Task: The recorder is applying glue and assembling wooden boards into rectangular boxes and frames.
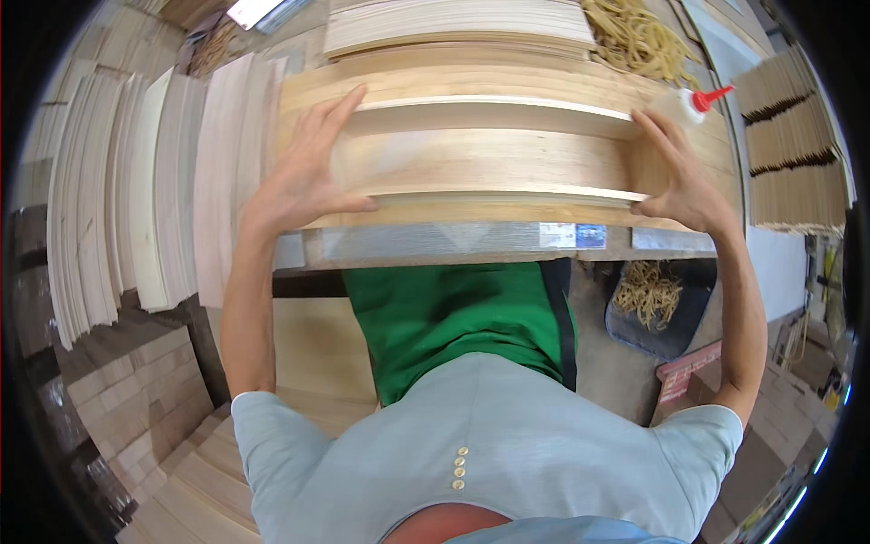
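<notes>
A long rectangular wooden frame (507, 192) with thin upright walls lies across the workbench board in front of me. Whether it has its own bottom cannot be told. My left hand (304, 172) spans its left end, thumb at the near wall and fingers at the far one. At the opposite end my right hand (686, 186) grips the same two corners, thumb near and fingertips far. Just beyond the right hand is a white squeeze bottle (680, 109) with a red nozzle.
Stacked thin boards (458, 29) lie behind the frame, beside a heap of tan rubber bands (639, 36). More boards (237, 172) stand on the left. Bundled wood strips (788, 145) fill the right. Below the bench edge, a dark bin (698, 313) holds more bands.
</notes>
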Demonstrator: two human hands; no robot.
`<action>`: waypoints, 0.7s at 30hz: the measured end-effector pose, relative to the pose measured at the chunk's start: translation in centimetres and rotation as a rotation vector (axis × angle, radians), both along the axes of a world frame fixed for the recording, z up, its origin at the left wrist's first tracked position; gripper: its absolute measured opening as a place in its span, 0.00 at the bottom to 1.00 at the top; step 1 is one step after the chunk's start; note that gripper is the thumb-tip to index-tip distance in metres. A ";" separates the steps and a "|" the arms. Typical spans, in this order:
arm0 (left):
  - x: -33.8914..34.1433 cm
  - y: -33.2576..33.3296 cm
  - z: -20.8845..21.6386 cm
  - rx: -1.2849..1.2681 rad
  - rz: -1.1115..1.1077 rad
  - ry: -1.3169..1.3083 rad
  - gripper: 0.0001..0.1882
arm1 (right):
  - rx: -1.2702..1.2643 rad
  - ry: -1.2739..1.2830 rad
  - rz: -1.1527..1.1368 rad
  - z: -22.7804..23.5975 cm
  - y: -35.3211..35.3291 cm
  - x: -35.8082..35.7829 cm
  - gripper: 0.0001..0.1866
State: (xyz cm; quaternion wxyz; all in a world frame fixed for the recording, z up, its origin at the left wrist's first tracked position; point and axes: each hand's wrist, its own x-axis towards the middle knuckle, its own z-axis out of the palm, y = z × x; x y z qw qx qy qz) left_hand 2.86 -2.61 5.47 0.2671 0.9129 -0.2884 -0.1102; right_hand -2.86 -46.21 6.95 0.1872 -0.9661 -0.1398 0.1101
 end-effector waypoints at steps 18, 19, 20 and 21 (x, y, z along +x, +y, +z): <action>0.8 2.2 -5.1 -0.878 0.560 0.463 0.18 | 0.696 0.192 -0.537 -4.2 -4.2 1.3 0.22; 0.8 2.0 -5.1 -0.783 0.595 0.459 0.17 | 0.750 0.193 -0.575 -4.8 -4.5 1.6 0.21; 0.9 1.7 -5.1 -0.778 0.606 0.469 0.17 | 0.802 0.194 -0.613 -5.2 -4.7 1.7 0.20; 1.1 1.2 -5.2 -0.923 0.602 0.498 0.16 | 0.800 0.211 -0.613 -5.3 -4.8 1.8 0.20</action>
